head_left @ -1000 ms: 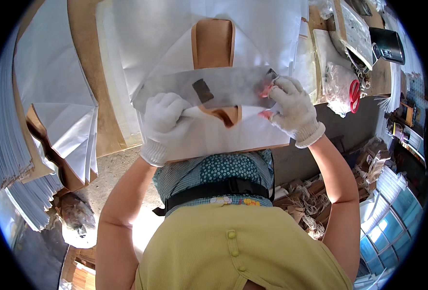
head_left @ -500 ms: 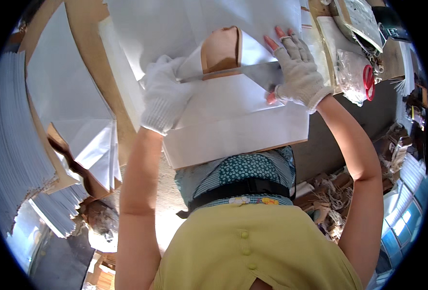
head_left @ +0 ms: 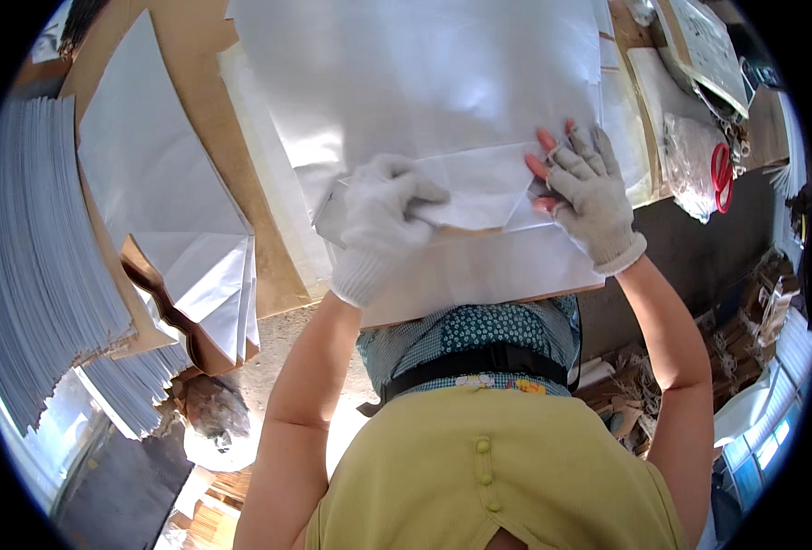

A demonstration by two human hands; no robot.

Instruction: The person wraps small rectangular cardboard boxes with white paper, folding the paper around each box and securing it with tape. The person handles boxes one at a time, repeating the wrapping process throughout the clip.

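Note:
A white paper bag (head_left: 488, 261) with a brown inner side lies in front of me, its end folded into flaps. My left hand (head_left: 383, 225), in a white knitted glove, is curled over the folded flap (head_left: 479, 197), fingers bent and slightly blurred. It appears to grip the paper, though the fingertips are partly hidden. My right hand (head_left: 589, 197) wears a similar glove that leaves some fingertips bare. Its fingers are spread and rest on the right side of the folded end. Beneath and beyond lie large white paper sheets (head_left: 424, 73).
On the left stand a tall stack of white paper (head_left: 44, 238) and a partly folded white bag (head_left: 163, 165) with a wavy brown edge. At right are red-handled scissors (head_left: 721, 179) on a clear plastic bag (head_left: 685, 165). Scraps (head_left: 635, 385) litter the floor at lower right.
The raised flap with its brown opening has been folded down toward me. My left hand has moved inward over the flap. My right hand has slid down slightly, still spread.

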